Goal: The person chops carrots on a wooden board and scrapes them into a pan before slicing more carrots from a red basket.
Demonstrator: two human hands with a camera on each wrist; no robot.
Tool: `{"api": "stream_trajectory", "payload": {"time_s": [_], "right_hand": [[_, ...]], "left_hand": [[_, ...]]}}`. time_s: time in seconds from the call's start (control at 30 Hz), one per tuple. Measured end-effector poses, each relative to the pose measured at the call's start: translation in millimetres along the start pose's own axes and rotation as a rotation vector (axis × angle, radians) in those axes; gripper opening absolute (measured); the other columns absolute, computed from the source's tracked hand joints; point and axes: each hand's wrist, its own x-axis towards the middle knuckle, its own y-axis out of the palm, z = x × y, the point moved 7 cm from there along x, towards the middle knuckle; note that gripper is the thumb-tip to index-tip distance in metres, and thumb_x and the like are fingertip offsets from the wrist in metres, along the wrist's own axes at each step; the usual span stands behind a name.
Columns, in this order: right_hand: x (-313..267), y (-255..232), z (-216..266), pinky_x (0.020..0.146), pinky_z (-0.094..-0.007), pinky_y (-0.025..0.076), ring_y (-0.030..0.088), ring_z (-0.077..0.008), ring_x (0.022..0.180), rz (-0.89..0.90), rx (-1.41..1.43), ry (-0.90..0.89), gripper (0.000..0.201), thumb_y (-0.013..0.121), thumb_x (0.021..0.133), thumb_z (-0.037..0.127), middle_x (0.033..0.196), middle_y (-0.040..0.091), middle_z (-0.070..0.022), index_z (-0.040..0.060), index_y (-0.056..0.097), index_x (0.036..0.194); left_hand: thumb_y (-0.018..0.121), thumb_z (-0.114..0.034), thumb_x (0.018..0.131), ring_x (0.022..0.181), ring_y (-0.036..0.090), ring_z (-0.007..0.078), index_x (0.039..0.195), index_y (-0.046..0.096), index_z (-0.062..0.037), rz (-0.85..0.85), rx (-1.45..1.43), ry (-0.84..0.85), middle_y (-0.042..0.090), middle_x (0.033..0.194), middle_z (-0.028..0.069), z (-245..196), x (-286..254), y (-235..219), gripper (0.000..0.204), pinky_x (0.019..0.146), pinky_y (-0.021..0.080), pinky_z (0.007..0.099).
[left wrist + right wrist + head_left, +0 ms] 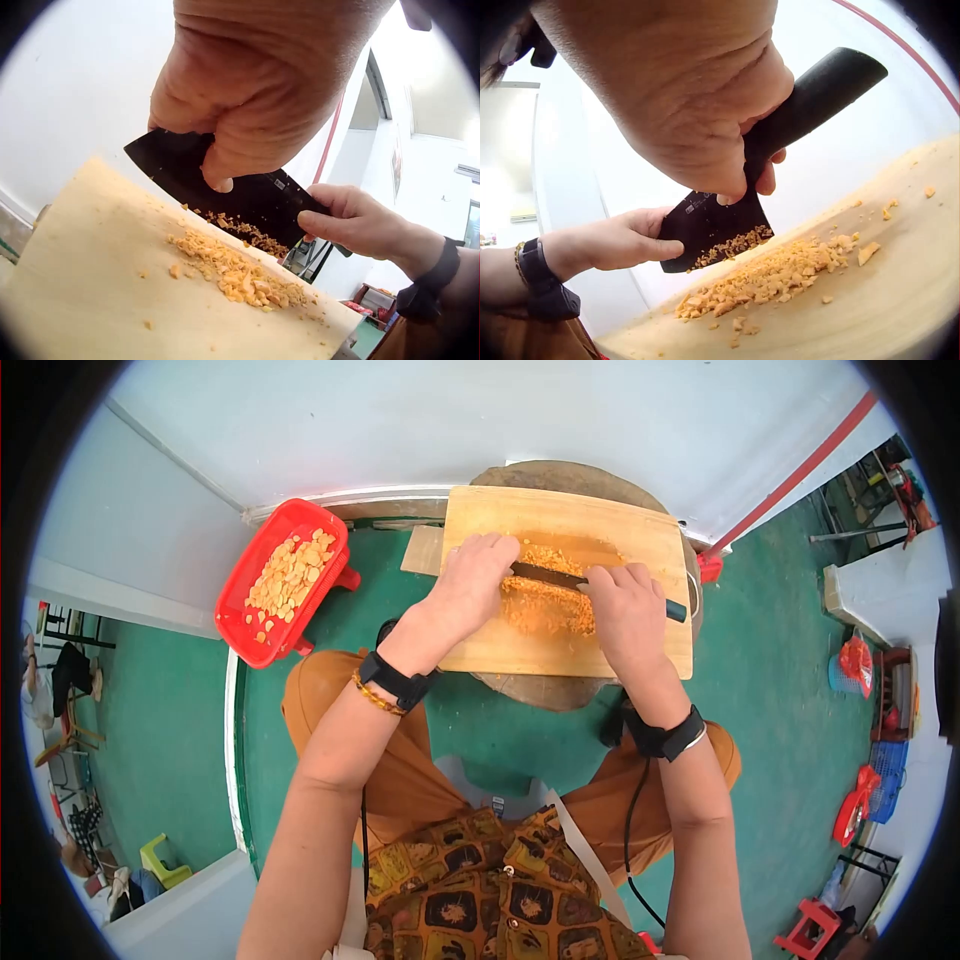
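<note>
A black cleaver (247,196) spans the space between both hands over a wooden cutting board (650,540). My left hand (470,585) pinches the far end of its blade, the thumb lying on the flat side. The right hand (628,615) grips it where the blade meets the dark handle (825,94), whose butt sticks out past the palm. Chopped orange-yellow bits (772,277) lie in a loose heap beneath the edge. More crumbs (255,236) cling along the lower part of the blade.
The board lies on a round wooden stump (545,692) close to a white wall (450,420). To the left stands a red plastic basin (228,598) on short legs, holding many thin orange-yellow slices (290,575). The person's knees flank the stump on the green floor (780,630).
</note>
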Motion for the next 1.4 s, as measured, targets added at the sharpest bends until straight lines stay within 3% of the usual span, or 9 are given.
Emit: {"api": "stream_trajectory", "payload": {"time_s": [0.07,0.27,0.37,0.67,0.77,0.97,1.07,1.27,1.4], "right_hand": [[-4.0,14.4,-1.9,0.072,-0.0415,0.047,0.058,-0.0251,0.085,0.008,0.008,-0.029,0.013,0.072,0.080,0.020,0.076,0.060,-0.0022,0.0143,0.061,0.083],[3.0,6.1,-2.2,0.071,-0.0412,0.046,0.058,-0.0254,0.086,0.039,-0.004,0.037,0.012,0.071,0.081,0.020,0.077,0.060,-0.0026,0.0141,0.061,0.083],[2.6,5.9,-0.8,0.071,-0.0413,0.046,0.059,-0.0251,0.086,0.028,-0.010,-0.014,0.012,0.071,0.082,0.021,0.077,0.060,-0.0024,0.0141,0.061,0.083],[6.5,-0.2,-0.4,0.071,-0.0410,0.046,0.059,-0.0250,0.085,0.009,-0.010,0.017,0.013,0.071,0.083,0.022,0.077,0.061,-0.0023,0.0139,0.060,0.082],[-1.4,21.7,-3.3,0.070,-0.0412,0.046,0.059,-0.0250,0.085,0.015,-0.025,0.013,0.013,0.071,0.083,0.022,0.078,0.061,-0.0022,0.0142,0.060,0.083],[7.6,4.9,-3.4,0.072,-0.0411,0.047,0.059,-0.0253,0.086,0.042,-0.034,0.049,0.012,0.071,0.082,0.021,0.078,0.061,-0.0023,0.0144,0.061,0.084],[1.1,18.4,-5.3,0.072,-0.0411,0.047,0.059,-0.0252,0.086,0.043,-0.021,0.006,0.012,0.071,0.082,0.022,0.077,0.061,-0.0021,0.0144,0.062,0.084],[6.3,6.6,-5.0,0.071,-0.0416,0.047,0.059,-0.0256,0.086,0.020,-0.018,0.040,0.013,0.071,0.082,0.023,0.077,0.061,-0.0025,0.0144,0.062,0.085],[4.0,14.2,-6.5,0.071,-0.0415,0.046,0.059,-0.0255,0.086,0.053,-0.026,0.028,0.012,0.071,0.083,0.022,0.077,0.061,-0.0026,0.0142,0.061,0.084]], "left_hand": [[0.055,0.008,0.080,0.088,0.054,0.0430,0.091,0.048,-0.0016,0.083,0.030,-0.052,0.056,0.089,0.0198,13.3,-0.6,16.2,0.016,0.076,0.045,0.0501],[0.057,0.007,0.081,0.088,0.054,0.0427,0.091,0.047,-0.0023,-0.049,0.012,0.054,0.057,0.089,0.0195,2.2,2.6,-1.7,0.016,0.075,0.045,0.0502],[0.056,0.007,0.082,0.089,0.054,0.0426,0.091,0.048,-0.0026,0.044,0.012,-0.011,0.056,0.088,0.0198,10.9,1.9,9.8,0.015,0.076,0.045,0.0495],[0.058,0.007,0.082,0.090,0.054,0.0421,0.092,0.049,-0.0026,-0.023,-0.013,0.019,0.057,0.091,0.0188,6.2,5.5,-2.5,0.016,0.078,0.045,0.0499],[0.057,0.007,0.082,0.092,0.054,0.0420,0.092,0.049,-0.0023,0.051,0.039,-0.051,0.056,0.092,0.0196,16.6,2.8,16.0,0.016,0.078,0.045,0.0498],[0.057,0.003,0.084,0.096,0.056,0.0392,0.097,0.051,-0.0043,0.049,0.060,0.018,0.059,0.099,0.0154,10.3,7.1,5.9,0.017,0.078,0.047,0.0495],[0.058,0.005,0.083,0.096,0.056,0.0390,0.098,0.051,-0.0040,0.138,0.087,-0.027,0.059,0.098,0.0152,21.0,6.4,22.6,0.019,0.078,0.047,0.0499],[0.055,0.010,0.080,0.087,0.055,0.0425,0.092,0.048,-0.0025,-0.030,0.033,0.045,0.057,0.090,0.0187,6.7,8.2,2.5,0.019,0.075,0.045,0.0507],[0.057,0.005,0.083,0.094,0.055,0.0395,0.097,0.051,-0.0045,0.073,0.073,0.012,0.058,0.096,0.0148,14.9,7.8,13.4,0.018,0.077,0.047,0.0506]]}}
